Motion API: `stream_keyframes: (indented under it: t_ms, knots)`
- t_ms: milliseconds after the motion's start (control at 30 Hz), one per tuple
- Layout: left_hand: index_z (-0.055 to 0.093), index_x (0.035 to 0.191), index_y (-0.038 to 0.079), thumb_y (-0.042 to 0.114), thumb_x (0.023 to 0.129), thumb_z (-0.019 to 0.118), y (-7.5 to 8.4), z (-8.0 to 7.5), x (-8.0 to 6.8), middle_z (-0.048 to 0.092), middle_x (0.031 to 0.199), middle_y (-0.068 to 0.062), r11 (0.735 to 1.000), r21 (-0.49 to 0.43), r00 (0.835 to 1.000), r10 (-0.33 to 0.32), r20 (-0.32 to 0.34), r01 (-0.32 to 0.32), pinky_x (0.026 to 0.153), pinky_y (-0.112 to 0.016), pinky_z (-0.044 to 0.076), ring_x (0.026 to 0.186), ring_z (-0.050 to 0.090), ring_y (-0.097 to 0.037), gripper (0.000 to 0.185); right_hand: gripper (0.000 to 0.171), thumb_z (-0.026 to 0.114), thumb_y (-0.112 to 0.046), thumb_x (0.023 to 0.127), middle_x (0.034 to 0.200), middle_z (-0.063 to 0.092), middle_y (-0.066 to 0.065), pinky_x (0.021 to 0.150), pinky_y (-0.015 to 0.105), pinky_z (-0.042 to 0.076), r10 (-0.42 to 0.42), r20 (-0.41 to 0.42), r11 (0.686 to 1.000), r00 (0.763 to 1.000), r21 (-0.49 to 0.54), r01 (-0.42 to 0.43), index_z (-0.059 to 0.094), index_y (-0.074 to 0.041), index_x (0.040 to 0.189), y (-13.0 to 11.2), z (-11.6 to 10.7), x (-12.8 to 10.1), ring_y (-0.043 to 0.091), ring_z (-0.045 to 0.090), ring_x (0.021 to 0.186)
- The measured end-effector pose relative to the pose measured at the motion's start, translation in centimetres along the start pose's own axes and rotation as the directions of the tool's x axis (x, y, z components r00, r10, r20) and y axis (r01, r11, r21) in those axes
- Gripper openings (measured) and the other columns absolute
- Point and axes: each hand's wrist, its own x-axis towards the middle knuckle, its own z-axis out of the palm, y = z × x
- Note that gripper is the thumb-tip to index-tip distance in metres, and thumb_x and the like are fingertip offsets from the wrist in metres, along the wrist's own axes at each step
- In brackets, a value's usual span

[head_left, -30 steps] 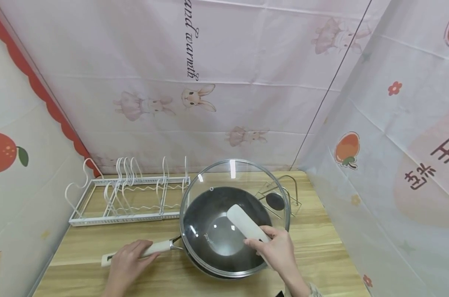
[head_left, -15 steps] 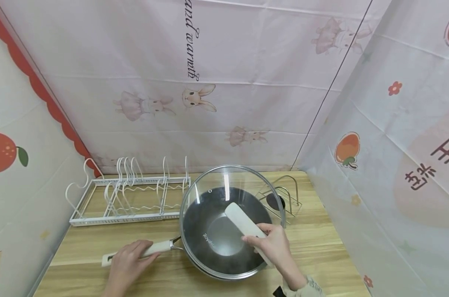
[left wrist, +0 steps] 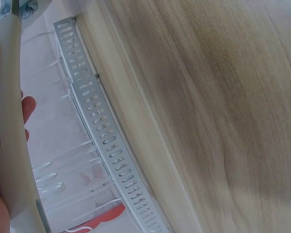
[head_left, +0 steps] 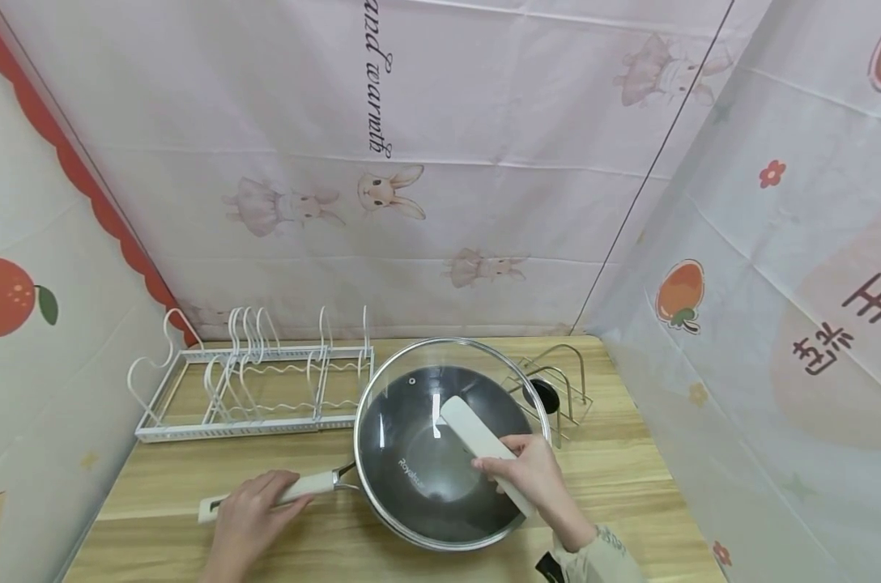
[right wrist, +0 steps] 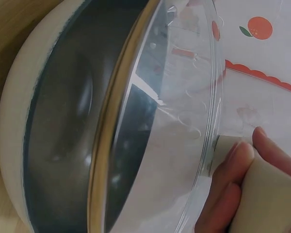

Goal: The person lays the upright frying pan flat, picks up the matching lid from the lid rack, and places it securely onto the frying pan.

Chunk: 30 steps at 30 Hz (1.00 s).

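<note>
My left hand grips the cream handle of a dark-lined wok on the wooden table. In the left wrist view, my fingers curl round that handle. Over the wok, my right hand holds a glass lid by its long cream-coloured knob. Thumb and fingers pinch the knob from both sides. The right wrist view shows the lid tilted, with a gap between its metal rim and the wok on the near side. Through the glass the wok's interior shows.
A white dish rack stands at the back left. Behind the wok at the right is a small metal wire rack, with a black oval piece in it. Printed cloth walls close in the wooden tabletop.
The lid's far edge has come down and nearer, so its rim lies closer over the wok. My right hand has shifted slightly left and up in view. The left hand stays on the handle.
</note>
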Motion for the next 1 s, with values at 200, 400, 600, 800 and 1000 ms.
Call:
stream_keyframes:
  t_ms: [200, 400, 600, 800, 1000]
  knots:
    - [0.074, 0.086, 0.01, 0.039, 0.061, 0.087, 0.0, 0.0, 0.0, 0.074, 0.084, -0.003, 1.0, 0.0, 1.0, 0.0, 0.007, 0.0, 0.052, -0.033, 0.056, 0.063, 0.068, -0.019, 0.041, 0.033, 0.088, -0.017, 0.07, 0.065, 0.068, 0.011, 0.046, 0.032, 0.057, 0.026, 0.039, 1.0, 0.999, 0.013, -0.026, 0.072, 0.006, 0.088, 0.2, 0.1, 0.5, 0.016, 0.062, 0.048]
    - [0.074, 0.086, 0.01, 0.035, 0.058, 0.088, 0.1, -0.1, 0.1, 0.074, 0.084, -0.003, 1.0, -0.002, 1.0, 0.001, 0.006, -0.001, 0.053, -0.033, 0.056, 0.063, 0.069, -0.02, 0.041, 0.03, 0.088, -0.016, 0.071, 0.065, 0.068, 0.013, 0.044, 0.028, 0.054, 0.05, 0.059, 0.999, 0.997, 0.002, -0.05, 0.072, 0.005, 0.086, 0.6, 0.4, 1.0, 0.014, 0.059, 0.045]
    - [0.074, 0.086, 0.01, 0.034, 0.057, 0.089, 0.1, 0.0, 0.0, 0.074, 0.084, -0.003, 1.0, -0.005, 1.0, 0.001, 0.007, -0.001, 0.054, -0.033, 0.056, 0.063, 0.068, -0.019, 0.041, 0.026, 0.085, -0.014, 0.074, 0.067, 0.068, 0.016, 0.044, 0.033, 0.055, 0.046, 0.073, 0.999, 0.996, 0.001, -0.046, 0.072, 0.006, 0.086, 0.9, 0.6, 1.2, 0.015, 0.058, 0.043]
    - [0.074, 0.086, 0.009, 0.036, 0.059, 0.089, 0.1, 0.0, -0.1, 0.074, 0.084, -0.003, 1.0, -0.006, 1.0, 0.0, 0.008, 0.0, 0.053, -0.033, 0.056, 0.063, 0.068, -0.019, 0.041, 0.027, 0.086, -0.016, 0.074, 0.066, 0.068, 0.016, 0.042, 0.028, 0.053, 0.065, 0.092, 0.998, 0.994, 0.001, -0.065, 0.071, 0.005, 0.084, 1.2, 0.6, 1.4, 0.014, 0.058, 0.043]
    - [0.074, 0.086, 0.01, 0.057, 0.08, 0.073, 0.0, 0.2, -0.1, 0.074, 0.084, -0.003, 1.0, -0.016, 1.0, -0.014, 0.001, 0.014, 0.053, -0.034, 0.056, 0.063, 0.068, -0.02, 0.048, 0.027, 0.085, -0.016, 0.074, 0.066, 0.068, 0.016, 0.042, 0.025, 0.052, 0.072, 0.111, 0.997, 0.991, 0.006, -0.073, 0.07, 0.005, 0.081, 1.4, 0.5, 1.6, 0.013, 0.058, 0.043]
